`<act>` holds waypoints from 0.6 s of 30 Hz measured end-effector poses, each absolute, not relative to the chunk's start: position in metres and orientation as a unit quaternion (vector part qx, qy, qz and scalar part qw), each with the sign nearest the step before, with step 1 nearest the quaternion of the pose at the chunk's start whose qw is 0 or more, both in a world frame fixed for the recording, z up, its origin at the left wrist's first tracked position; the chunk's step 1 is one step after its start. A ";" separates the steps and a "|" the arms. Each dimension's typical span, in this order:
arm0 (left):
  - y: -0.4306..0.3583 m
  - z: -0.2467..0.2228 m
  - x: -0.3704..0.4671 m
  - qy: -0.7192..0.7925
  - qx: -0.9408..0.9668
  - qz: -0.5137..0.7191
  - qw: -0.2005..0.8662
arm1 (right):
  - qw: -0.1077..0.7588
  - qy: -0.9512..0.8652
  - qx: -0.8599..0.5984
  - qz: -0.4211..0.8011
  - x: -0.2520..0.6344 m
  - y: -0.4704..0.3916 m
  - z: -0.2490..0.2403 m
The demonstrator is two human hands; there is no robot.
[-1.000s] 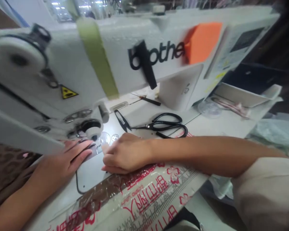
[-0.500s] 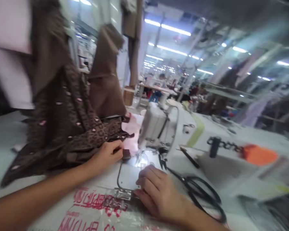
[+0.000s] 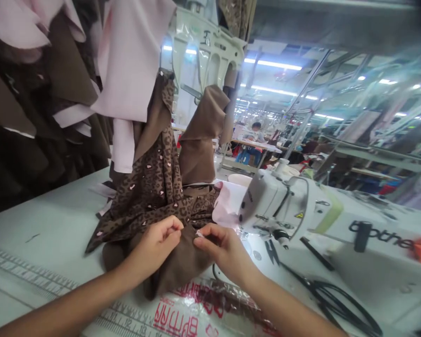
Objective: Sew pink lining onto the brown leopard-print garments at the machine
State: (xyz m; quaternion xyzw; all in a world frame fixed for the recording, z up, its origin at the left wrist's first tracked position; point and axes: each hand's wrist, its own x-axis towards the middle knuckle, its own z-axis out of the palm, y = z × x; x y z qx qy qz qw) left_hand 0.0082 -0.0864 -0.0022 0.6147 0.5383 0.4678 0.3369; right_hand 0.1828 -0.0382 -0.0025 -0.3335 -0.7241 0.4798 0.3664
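A brown and leopard-print garment [image 3: 161, 182] with small pink patches lies on the table, its upper part hanging from above. My left hand [image 3: 156, 250] is closed, pinching the edge of a plain brown piece [image 3: 185, 262] of it. Close beside it, my right hand [image 3: 228, 248] pinches the same piece between thumb and fingers. A small whitish scrap [image 3: 199, 234] shows at the right fingertips; its kind is too small to tell. Just to the right stands a white sewing machine [image 3: 273, 201], and the brown cloth hangs over the front of its bed.
Black-handled scissors [image 3: 340, 299] and small thread snips [image 3: 272, 252] lie by the machine. A printed ruler [image 3: 119, 318] and plastic with red lettering [image 3: 210, 309] are at the table's front. Pink and brown cut pieces [image 3: 129, 61] hang at left. A person [image 3: 256, 133] sits far back.
The view has swung left. My right hand has left the machine's needle plate and now grips the brown cloth beside my left hand. The brown piece has been pulled forward.
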 end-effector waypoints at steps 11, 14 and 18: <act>-0.064 -0.003 0.008 0.548 0.668 0.435 0.254 | 0.362 -0.764 -0.335 0.415 0.173 -0.030 -0.012; -0.056 0.015 -0.006 0.575 0.686 0.406 0.185 | 0.374 -0.789 -0.333 0.354 0.145 -0.042 -0.024; -0.018 0.050 0.004 0.567 0.755 0.308 0.117 | 0.284 -0.911 -0.237 0.182 0.115 -0.061 -0.047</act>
